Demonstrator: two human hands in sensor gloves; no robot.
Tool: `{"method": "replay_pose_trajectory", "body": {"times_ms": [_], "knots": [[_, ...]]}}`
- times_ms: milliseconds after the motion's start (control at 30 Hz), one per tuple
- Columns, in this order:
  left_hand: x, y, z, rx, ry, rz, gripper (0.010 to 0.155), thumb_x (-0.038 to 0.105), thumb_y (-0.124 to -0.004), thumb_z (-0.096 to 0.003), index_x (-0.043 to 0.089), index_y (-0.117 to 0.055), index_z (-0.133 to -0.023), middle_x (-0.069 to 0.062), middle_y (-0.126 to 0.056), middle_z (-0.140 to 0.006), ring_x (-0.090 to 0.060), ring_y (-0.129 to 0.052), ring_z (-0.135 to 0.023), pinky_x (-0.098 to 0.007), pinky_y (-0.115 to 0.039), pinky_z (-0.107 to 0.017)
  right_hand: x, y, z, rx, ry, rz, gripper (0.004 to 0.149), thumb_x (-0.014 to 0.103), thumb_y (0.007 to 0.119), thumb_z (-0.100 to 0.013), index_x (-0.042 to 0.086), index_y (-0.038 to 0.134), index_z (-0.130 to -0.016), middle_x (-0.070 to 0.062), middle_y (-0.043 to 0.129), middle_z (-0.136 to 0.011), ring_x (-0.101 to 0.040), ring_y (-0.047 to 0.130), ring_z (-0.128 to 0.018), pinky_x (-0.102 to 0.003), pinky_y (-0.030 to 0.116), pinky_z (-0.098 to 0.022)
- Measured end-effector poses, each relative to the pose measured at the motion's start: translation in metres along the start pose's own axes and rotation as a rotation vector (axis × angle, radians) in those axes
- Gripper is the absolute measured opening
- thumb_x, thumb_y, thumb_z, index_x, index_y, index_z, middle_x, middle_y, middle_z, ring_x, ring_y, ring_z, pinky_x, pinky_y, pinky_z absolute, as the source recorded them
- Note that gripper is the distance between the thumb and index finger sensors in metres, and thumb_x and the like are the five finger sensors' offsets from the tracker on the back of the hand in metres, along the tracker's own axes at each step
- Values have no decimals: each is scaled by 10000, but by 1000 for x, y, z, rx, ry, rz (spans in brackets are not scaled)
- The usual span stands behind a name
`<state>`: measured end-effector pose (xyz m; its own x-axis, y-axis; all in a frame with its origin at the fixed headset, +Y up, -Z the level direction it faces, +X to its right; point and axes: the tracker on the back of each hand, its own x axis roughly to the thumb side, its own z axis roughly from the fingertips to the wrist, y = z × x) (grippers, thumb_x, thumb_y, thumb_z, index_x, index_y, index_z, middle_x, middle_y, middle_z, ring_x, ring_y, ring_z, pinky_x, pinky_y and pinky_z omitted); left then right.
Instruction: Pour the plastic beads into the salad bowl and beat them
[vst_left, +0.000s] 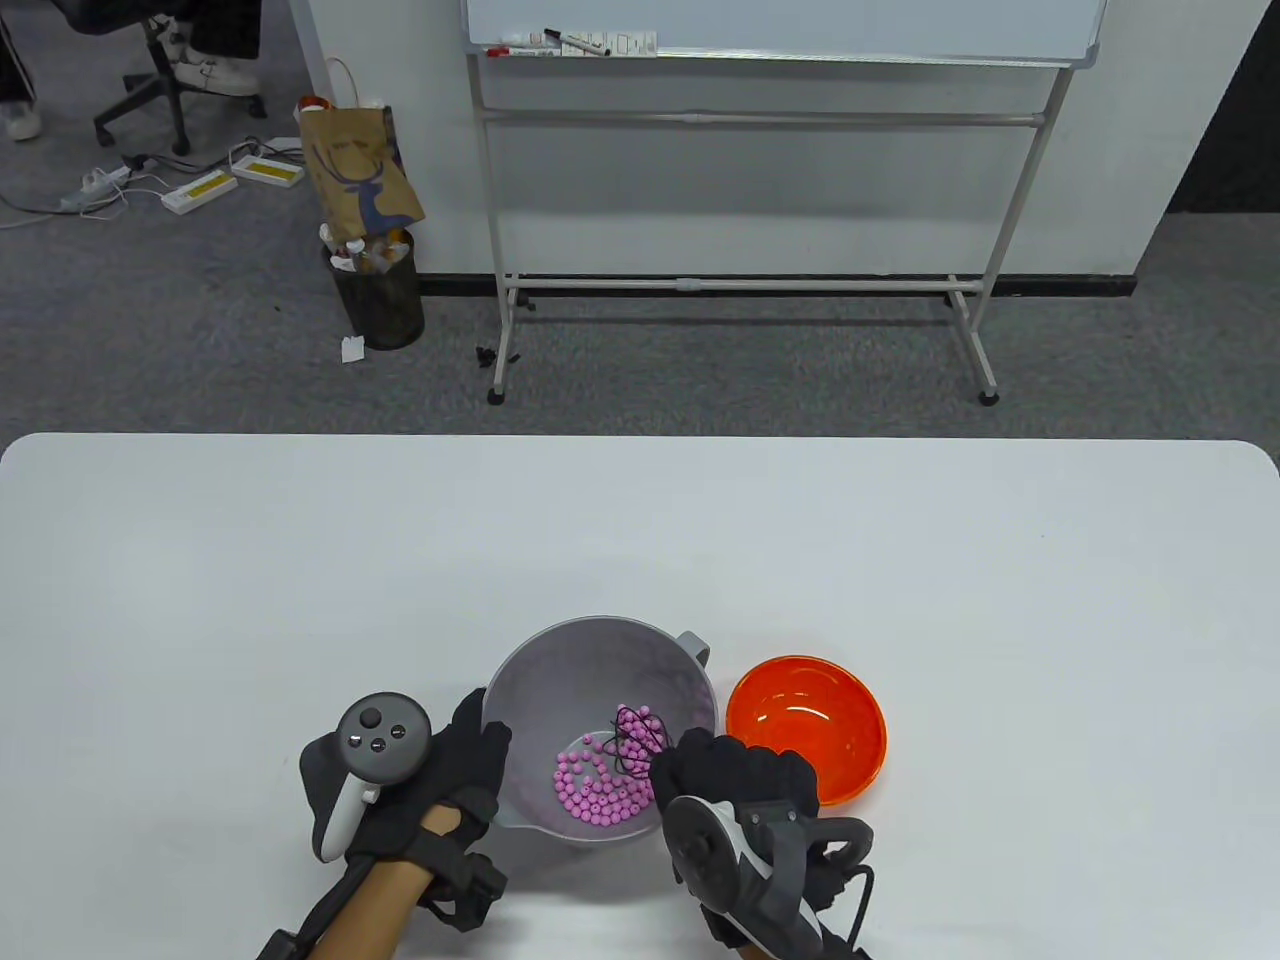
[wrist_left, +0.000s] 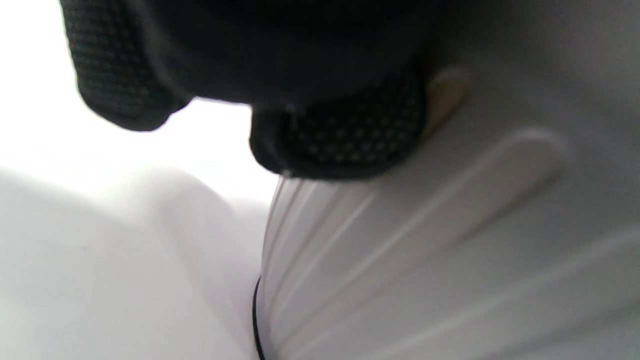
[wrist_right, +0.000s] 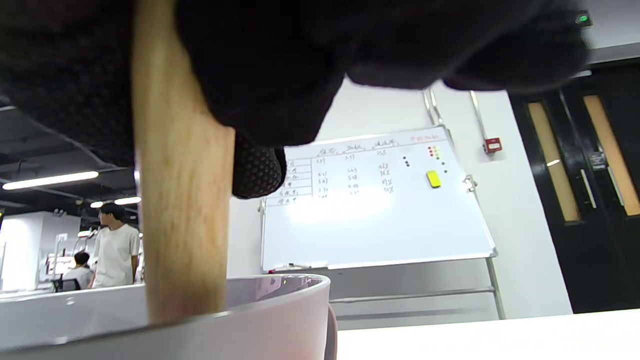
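Pink beads (vst_left: 595, 788) lie in the grey bowl (vst_left: 560, 660); the orange bowl (vst_left: 806, 722) beside it holds nothing. My right hand (vst_left: 738, 778) grasps the wooden-handled whisk (vst_left: 636, 735) among them; my left hand (vst_left: 470, 745) lies flat against the bowl's side.

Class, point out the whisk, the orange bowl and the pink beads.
whisk (vst_left: 636, 738), table view, on its black wire head.
orange bowl (vst_left: 806, 716), table view, on its inner floor.
pink beads (vst_left: 596, 790), table view, on the pile inside the grey bowl.
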<state>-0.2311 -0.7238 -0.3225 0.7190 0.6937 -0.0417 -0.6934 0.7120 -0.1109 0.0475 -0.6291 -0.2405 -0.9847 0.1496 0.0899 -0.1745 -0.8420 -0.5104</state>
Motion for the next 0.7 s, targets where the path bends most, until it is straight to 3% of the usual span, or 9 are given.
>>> {"method": "replay_pose_trajectory", "body": {"times_ms": [133,233,433,700], "knots": [[0,0,0,0,-1,-2,625,486,-616,-518,109,-618,-1016,16,-1057,-321,-52,-976,-64,-417,-901,-384,-2,-6,-2,99,16,-117,434,528,985,-352,163,1044,-579,-13,1004,-228,-158,917,-26,-389,848,-240],[0,0,0,1,-1,-2,626,487,-616,-518,109,-618,-1016,17,-1057,-321,-53,-976,-64,-418,-901,-384,-8,5,-5,179,59,-245,436,530,976,-362,167,1039,-595,-10,1007,-243,-154,923,-36,-387,849,-246],[0,0,0,0,-2,-3,626,487,-616,-518,108,-617,-1017,17,-1057,-322,-52,-976,-65,-416,-901,-385,-8,24,-4,66,67,-205,445,539,952,-370,188,1023,-635,-5,1012,-286,-159,935,-70,-393,844,-273],[0,0,0,0,-3,-3,625,486,-616,-519,108,-618,-1017,18,-1057,-322,-53,-976,-65,-417,-901,-384,-9,17,-4,-6,48,-70,443,534,962,-364,187,1027,-630,-12,1013,-286,-169,934,-71,-400,841,-278]]}}
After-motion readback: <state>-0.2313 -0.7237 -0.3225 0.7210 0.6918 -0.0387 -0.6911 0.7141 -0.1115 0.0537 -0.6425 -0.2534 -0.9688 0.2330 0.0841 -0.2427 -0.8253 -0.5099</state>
